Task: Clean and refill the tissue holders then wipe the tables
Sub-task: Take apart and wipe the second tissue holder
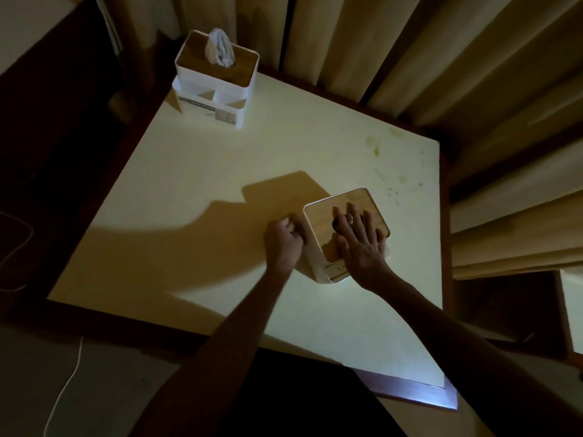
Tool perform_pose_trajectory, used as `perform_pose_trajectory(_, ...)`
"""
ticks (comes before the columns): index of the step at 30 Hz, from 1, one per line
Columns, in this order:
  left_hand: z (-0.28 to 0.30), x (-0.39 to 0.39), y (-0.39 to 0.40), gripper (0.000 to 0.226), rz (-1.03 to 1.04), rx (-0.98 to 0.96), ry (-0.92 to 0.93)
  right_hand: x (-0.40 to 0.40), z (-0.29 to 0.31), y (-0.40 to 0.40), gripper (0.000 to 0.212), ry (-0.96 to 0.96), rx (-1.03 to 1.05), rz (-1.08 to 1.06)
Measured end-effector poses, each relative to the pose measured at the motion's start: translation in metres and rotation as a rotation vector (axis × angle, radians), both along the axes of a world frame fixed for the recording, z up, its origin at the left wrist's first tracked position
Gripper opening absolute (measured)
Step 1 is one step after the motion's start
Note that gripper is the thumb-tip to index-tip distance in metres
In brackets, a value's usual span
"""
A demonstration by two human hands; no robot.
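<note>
A white tissue holder with a wooden lid [321,212] stands near the middle right of the cream table [205,171]. My right hand [359,241] lies flat on that lid, fingers spread over its dark slot. My left hand [284,241] is curled against the holder's left side wall; whether it grips the wall is hard to tell. A second white holder with a wooden lid [217,86] stands at the table's far left corner, a white tissue [220,48] sticking up from its slot.
Brownish stains [375,146] mark the table near its far right side. Beige curtains [441,58] hang behind the table. A white cable [66,386] runs over the floor at the left. The room is dim.
</note>
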State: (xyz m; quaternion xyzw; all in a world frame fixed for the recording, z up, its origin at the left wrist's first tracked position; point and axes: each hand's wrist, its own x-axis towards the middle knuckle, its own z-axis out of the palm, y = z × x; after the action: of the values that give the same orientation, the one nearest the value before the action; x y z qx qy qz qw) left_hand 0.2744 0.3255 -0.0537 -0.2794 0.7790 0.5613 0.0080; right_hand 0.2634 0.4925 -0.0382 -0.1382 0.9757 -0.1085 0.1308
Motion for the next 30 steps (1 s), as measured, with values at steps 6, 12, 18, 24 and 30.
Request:
perform_pose_trajectory(6,-0.020,0.025,0.011,0.008,-0.036,0.014,-0.027,-0.001,0.000,0.001,0.065,-0.043,0.004,-0.007)
perform_pose_trajectory(12,-0.038,0.084,0.041,0.008,-0.371,-0.063,-0.004,-0.002,-0.001,0.001,0.065,-0.029,0.000,-0.025)
perform_pose_trajectory(18,-0.039,0.025,0.000,0.015,-0.327,-0.260,0.074,-0.002,0.001,-0.001,0.065,-0.050,0.011,-0.039)
perform_pose_trajectory(24,-0.033,-0.034,-0.033,0.022,-0.200,-0.256,-0.008,-0.004,0.004,-0.002,0.058,-0.104,0.031,-0.040)
perform_pose_trajectory(30,-0.063,0.033,-0.021,0.021,-0.599,-0.499,0.280,-0.004,0.010,-0.001,0.054,-0.128,0.040,-0.025)
